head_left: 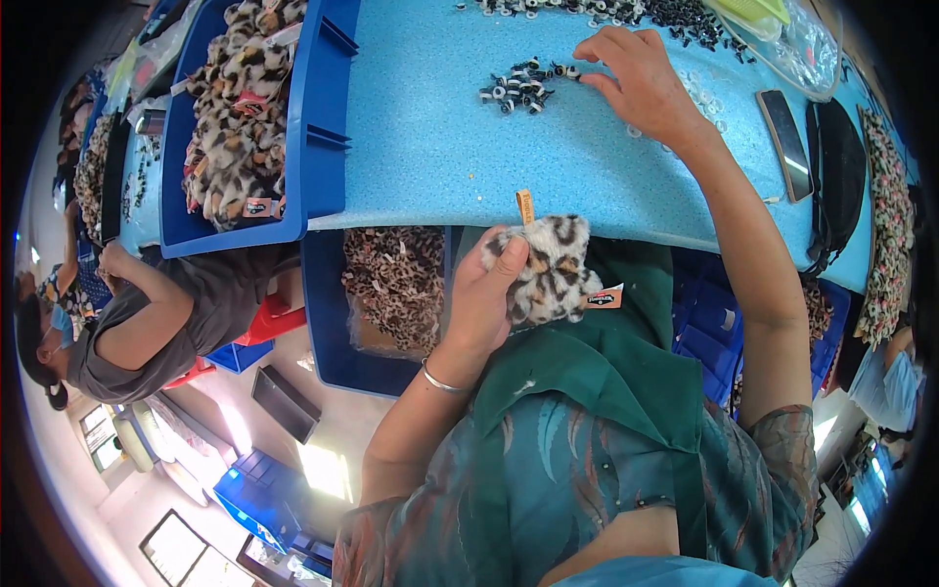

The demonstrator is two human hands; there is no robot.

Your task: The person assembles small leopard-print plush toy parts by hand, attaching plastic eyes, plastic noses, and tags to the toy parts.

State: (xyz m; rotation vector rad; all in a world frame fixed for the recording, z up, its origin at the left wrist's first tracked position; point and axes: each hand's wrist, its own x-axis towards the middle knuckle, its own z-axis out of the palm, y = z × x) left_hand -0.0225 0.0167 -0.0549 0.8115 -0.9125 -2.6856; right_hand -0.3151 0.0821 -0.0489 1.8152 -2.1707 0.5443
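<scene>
In my left hand (494, 284) is a small plush piece (553, 264) of white fur with brown and black leopard spots, pinched under my thumb. A yellow ribbon tag sticks up from its top edge and an orange-and-black label hangs at its right side. My right hand (641, 83) reaches over the blue table (421, 127), thumb and forefinger apart. Its fingertips are beside a small pile of black-and-white plastic toy eyes (518, 90), with one or two eyes close to the tips.
A blue bin (328, 117) of spotted plush pieces stands at the left. Another blue bin (377, 377) sits below the table edge. More black parts (685, 20) lie at the back, clear washers (706, 98) near my right wrist. A phone (784, 142) and black pouch (836, 181) lie right. A co-worker sits left.
</scene>
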